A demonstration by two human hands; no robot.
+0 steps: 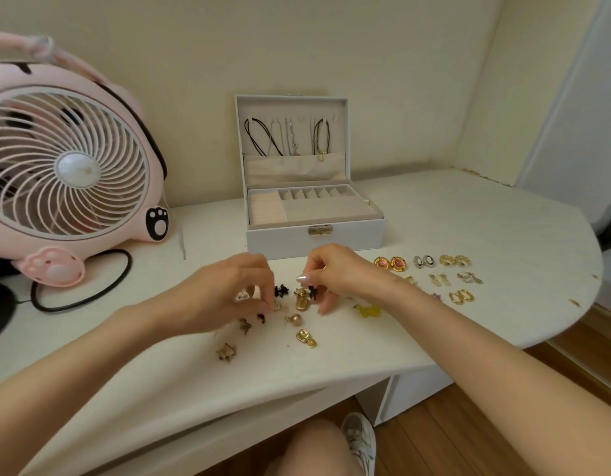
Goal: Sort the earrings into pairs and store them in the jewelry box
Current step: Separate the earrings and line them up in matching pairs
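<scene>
Your left hand curled over loose earrings, grip unclear, right hand pinching a black earring, jewelry box at twelve o'clock

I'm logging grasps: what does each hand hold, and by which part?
The right hand seems to pinch a small black earring by its top. The left hand touches a second black earring; a grip cannot be told.

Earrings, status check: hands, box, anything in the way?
Left hand and right hand fingers curled over loose earrings, grips unclear. Paired earrings lined up right of them. Jewelry box open, tray looks bare. Nothing blocking.
</scene>
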